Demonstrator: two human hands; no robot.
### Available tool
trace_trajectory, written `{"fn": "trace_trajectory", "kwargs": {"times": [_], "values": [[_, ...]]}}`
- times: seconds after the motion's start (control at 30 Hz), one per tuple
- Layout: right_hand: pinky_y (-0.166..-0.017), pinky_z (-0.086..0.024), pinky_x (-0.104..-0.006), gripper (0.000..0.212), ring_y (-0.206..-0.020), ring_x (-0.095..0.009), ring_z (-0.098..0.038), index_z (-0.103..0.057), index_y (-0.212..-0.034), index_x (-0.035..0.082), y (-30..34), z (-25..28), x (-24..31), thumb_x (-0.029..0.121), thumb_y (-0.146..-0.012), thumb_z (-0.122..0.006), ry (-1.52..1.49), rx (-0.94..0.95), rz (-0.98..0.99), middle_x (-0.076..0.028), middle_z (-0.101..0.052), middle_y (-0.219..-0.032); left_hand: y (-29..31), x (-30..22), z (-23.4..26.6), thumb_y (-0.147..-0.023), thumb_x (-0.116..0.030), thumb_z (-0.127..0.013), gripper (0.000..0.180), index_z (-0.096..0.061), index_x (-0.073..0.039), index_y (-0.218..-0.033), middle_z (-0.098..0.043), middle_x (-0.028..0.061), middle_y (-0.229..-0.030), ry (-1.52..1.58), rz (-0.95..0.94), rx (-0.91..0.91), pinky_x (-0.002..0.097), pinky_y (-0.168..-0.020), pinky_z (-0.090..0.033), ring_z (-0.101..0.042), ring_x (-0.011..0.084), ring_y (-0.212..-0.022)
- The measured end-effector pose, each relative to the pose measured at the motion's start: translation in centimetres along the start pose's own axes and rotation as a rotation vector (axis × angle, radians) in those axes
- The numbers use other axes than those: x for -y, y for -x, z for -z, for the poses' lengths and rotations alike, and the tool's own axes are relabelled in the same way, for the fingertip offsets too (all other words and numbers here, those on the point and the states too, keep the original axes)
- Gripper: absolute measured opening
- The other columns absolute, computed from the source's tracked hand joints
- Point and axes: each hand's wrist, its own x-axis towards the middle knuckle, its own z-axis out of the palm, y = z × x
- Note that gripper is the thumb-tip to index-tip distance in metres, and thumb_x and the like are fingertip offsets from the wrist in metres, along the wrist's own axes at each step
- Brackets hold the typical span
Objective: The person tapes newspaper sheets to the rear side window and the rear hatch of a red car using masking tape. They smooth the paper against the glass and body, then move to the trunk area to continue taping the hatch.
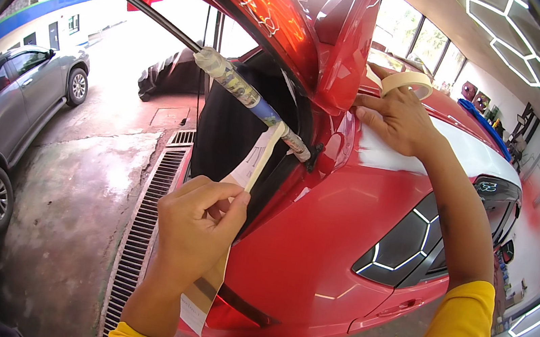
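My left hand (198, 224) pinches the edge of a long strip of masking paper (261, 157) with tape along one side. The strip runs up toward the wrapped hatch strut, and its lower end hangs below my wrist. My right hand (396, 120) is at the rear roof corner of a red car (317, 222), its fingertips against the seam by the raised hatch (342, 62). A roll of masking tape (424, 86) sits at the fingers of this hand, which seem curled about it. Beneath it is a whitish sanded or primed patch (450, 148).
The strut (239, 89) is wrapped in printed paper and crosses the hatch opening. A floor drain grate (141, 240) runs at the left. Beyond it stands a dark grey vehicle (18, 115). Shelved items and a blue object (486, 129) are past the roof.
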Motion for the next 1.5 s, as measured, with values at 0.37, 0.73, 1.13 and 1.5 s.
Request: {"fn": "trace_trajectory", "kwargs": {"times": [0.37,0.73,1.13,1.5], "values": [[-0.102,-0.049,-0.052,0.027,-0.116,-0.039,-0.066,-0.079,-0.117,0.016,1.8,2.1,3.9,0.036,-0.104,-0.067,0.098,-0.068,0.087,-0.017,-0.07,-0.139,0.4,-0.8,-2.7,-0.088,-0.003,-0.083,0.006,-0.079,-0.004,-0.092,-0.068,0.0084,-0.076,0.033,-0.118,0.046,0.0301,-0.056,-0.054,-0.069,0.0185,-0.062],[-0.097,-0.052,-0.0476,0.024,-0.114,-0.033,-0.065,-0.081,-0.114,0.017,2.5,2.2,0.7,0.012,-0.091,-0.084,-0.209,-0.094,0.043,-0.007,-0.071,-0.125,-3.6,-0.9,-12.3,-0.086,-0.011,-0.08,0.005,-0.079,-0.006,-0.087,-0.071,0.0097,-0.078,-0.16,-0.335,-0.06,0.0409,-0.066,-0.058,-0.071,0.0295,-0.072],[-0.095,-0.052,-0.0464,0.016,-0.108,-0.032,-0.066,-0.08,-0.106,0.01,-0.4,-1.0,-1.0,0.007,-0.091,-0.084,-0.325,-0.144,0.05,-0.008,-0.069,-0.113,-6.6,-2.1,-15.0,-0.087,-0.014,-0.074,0.013,-0.07,-0.003,-0.08,-0.074,0.0153,-0.082,-0.341,-0.269,-0.076,0.0486,-0.066,-0.058,-0.073,0.0378,-0.073],[-0.093,-0.054,-0.0467,0.012,-0.106,-0.031,-0.068,-0.081,-0.1,0.008,-1.2,-0.9,-2.5,0.006,-0.088,-0.085,-0.306,-0.142,0.119,-0.008,-0.07,-0.109,-6.0,-2.8,-15.7,-0.09,-0.014,-0.074,0.014,-0.069,-0.004,-0.08,-0.073,0.0152,-0.083,-0.418,-0.337,-0.114,0.0488,-0.07,-0.06,-0.073,0.0371,-0.077]]}}
